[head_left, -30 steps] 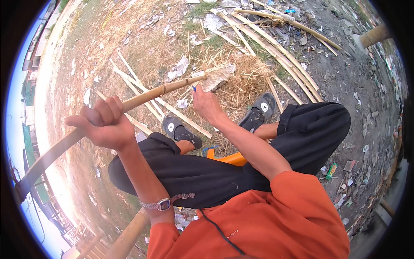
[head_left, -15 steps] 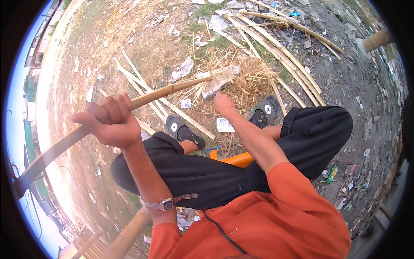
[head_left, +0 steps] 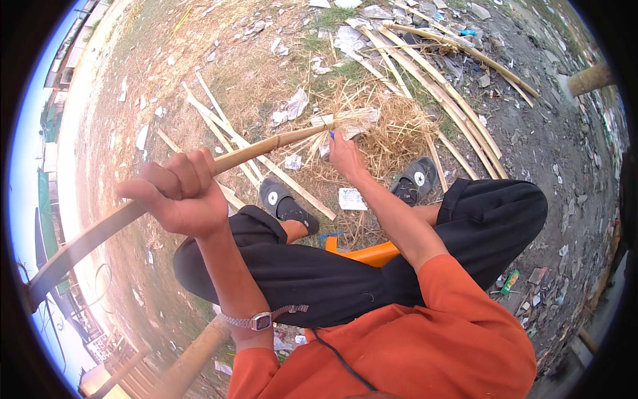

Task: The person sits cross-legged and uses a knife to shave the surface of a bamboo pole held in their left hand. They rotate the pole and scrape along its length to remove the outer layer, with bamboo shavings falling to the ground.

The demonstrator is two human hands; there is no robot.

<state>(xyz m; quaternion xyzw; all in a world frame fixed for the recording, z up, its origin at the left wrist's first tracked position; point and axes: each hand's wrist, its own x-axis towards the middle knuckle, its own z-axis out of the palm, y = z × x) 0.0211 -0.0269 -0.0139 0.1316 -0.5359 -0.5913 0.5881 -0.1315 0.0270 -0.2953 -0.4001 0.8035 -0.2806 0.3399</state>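
Observation:
My left hand (head_left: 187, 189) is wrapped around a long bamboo strip (head_left: 269, 143), thumb pointing out to the left. The strip slants from the lower left up to the middle, with a node near its far end. Close beside that far end, my right hand (head_left: 347, 158) is closed. A small blue bit (head_left: 332, 135) shows at its fingertips; the rest of what it holds is hidden. Beyond the right hand, a heap of straw-coloured shavings (head_left: 399, 126) covers the ground, with a flat pale piece (head_left: 362, 122) at its left side under the strip's end.
Split bamboo strips (head_left: 452, 110) lie at the far right, and thinner ones (head_left: 226, 130) cross at the left. My sandalled feet (head_left: 286, 199) flank a white paper card (head_left: 352, 199). An orange seat (head_left: 365, 254) shows between my legs. Litter dots the ground.
My right hand has moved slightly away from me, closer to the far end of the bamboo strip. The left hand keeps its hold. The whole view has shifted a little.

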